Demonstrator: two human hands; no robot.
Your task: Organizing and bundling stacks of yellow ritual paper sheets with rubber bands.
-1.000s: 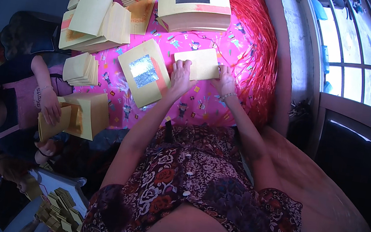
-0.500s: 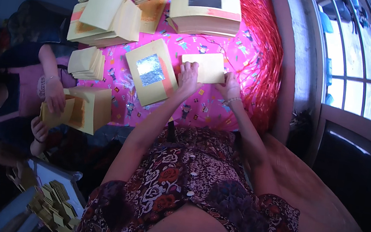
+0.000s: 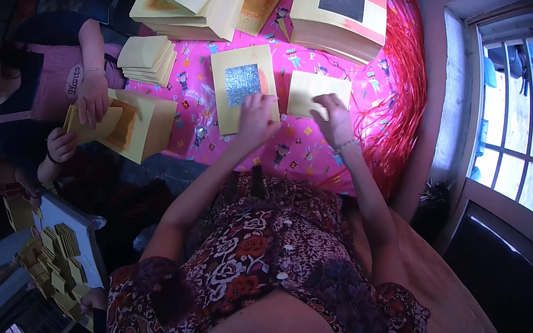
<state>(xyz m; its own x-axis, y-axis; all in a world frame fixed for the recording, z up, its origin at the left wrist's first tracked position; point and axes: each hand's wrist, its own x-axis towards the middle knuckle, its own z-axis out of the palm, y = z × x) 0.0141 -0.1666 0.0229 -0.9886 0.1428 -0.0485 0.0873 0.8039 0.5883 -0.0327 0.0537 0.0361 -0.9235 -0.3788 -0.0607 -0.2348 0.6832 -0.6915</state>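
Observation:
My left hand (image 3: pixel 258 120) is over the right part of a cream paper sheet (image 3: pixel 226 107) bearing a shiny silver square and an orange-red band. Its fingers are a little smeared, so whether they grip the sheet's edge is unclear. My right hand (image 3: pixel 334 121), with thumb and fingers apart, hovers at the right side of a small cream paper piece (image 3: pixel 302 91) and holds nothing. Both papers lie on a pink cloth (image 3: pixel 185 109) printed with cartoon figures.
A thick stack of cream paper (image 3: pixel 334 35) stands behind. Red strands (image 3: pixel 399 110) line the right edge. More stacks (image 3: pixel 214 17) and a fanned bundle (image 3: pixel 147 59) are at left. Nearby, a person's hand (image 3: pixel 92 99) holds folded paper. A tray of paper bundles (image 3: pixel 63 260) is lower left.
My left hand has let go of the small cream paper and moved left over the silver-square sheet. My right hand has come off the paper's corner and lies above it. The view has shifted.

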